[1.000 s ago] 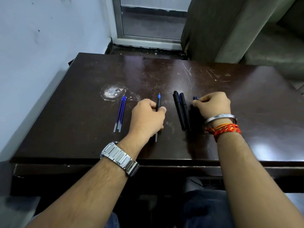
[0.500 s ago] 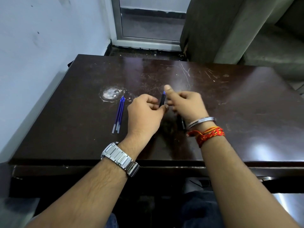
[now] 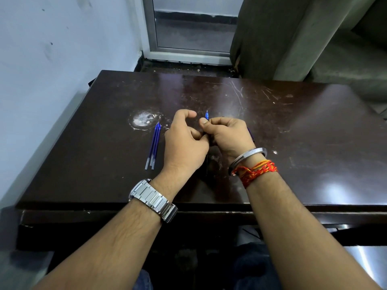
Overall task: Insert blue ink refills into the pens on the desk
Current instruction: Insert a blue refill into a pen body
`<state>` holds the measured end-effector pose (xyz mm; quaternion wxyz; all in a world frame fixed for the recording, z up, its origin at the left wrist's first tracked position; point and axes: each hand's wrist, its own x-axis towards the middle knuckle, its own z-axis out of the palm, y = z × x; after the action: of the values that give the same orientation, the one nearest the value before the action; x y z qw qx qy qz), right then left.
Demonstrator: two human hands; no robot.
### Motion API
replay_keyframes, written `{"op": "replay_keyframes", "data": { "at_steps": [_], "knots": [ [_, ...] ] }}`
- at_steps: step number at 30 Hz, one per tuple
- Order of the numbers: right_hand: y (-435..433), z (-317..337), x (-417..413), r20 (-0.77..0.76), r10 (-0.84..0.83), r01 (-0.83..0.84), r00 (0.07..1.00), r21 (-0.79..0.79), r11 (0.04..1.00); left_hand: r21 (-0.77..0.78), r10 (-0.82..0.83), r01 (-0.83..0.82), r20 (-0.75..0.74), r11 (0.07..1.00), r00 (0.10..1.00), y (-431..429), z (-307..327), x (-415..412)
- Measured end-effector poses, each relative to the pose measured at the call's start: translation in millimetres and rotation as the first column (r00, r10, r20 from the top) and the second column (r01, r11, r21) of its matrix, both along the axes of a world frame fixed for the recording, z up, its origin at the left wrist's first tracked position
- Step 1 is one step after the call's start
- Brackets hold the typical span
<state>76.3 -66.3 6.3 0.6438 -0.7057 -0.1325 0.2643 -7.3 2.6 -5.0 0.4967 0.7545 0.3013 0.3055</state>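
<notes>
Both hands meet over the middle of the dark desk point(image 3: 303, 143). Between them stands a black pen point(image 3: 207, 116), its blue tip pointing away from me. My right hand point(image 3: 227, 136) pinches the pen just below the tip with its thumb. My left hand point(image 3: 184, 143) curls round the pen lower down, its forefinger arched free above. A thin dark tail of the pen point(image 3: 207, 167) pokes out beneath the left hand. Three loose blue refills point(image 3: 154, 146) lie side by side on the desk, left of my left hand. The other pens are almost wholly hidden behind my right hand.
A round pale scuff point(image 3: 143, 120) marks the desk beyond the refills. A white wall runs along the desk's left side. A door frame point(image 3: 188, 53) and a grey pillar point(image 3: 272, 38) stand behind the desk. The desk's front edge lies under my wrists.
My right hand left the pens at the right and came over to the pen in my left hand, now pinching it near the tip. Both hands lifted slightly off the desk.
</notes>
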Motion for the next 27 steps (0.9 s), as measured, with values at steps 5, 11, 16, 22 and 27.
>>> {"op": "replay_keyframes", "data": {
  "at_steps": [5, 11, 16, 22, 27],
  "knots": [
    [-3.9, 3.7, 4.7, -0.092, 0.05, -0.041, 0.995, 0.094, 0.995, -0.09, -0.05, 0.05, 0.01, 0.995, 0.999, 2.7, 0.7, 0.3],
    [-6.5, 2.0, 3.8, -0.108, 0.059, -0.036, 0.992, 0.204, 0.978, -0.025, 0.021, -0.024, -0.092, 0.999, 0.995, 4.8, 4.9, -2.7],
    [-6.4, -2.6, 5.0, 0.003, -0.037, 0.036, 0.999, 0.116, 0.993, 0.1, 0.002, 0.015, -0.165, 0.995, 0.986, 1.6, 8.2, -5.9],
    [-0.2, -2.8, 3.8, 0.112, -0.085, 0.075, 0.99, 0.092, 0.993, 0.137, -0.017, 0.044, -0.192, 0.99, 0.981, 1.8, 9.5, -3.7],
    [0.6, -1.2, 1.3, 0.051, -0.063, 0.055, 0.997, 0.139, 0.989, 0.108, -0.076, 0.097, -0.182, 0.989, 0.98, 6.2, 8.7, -4.5]
  ]
}}
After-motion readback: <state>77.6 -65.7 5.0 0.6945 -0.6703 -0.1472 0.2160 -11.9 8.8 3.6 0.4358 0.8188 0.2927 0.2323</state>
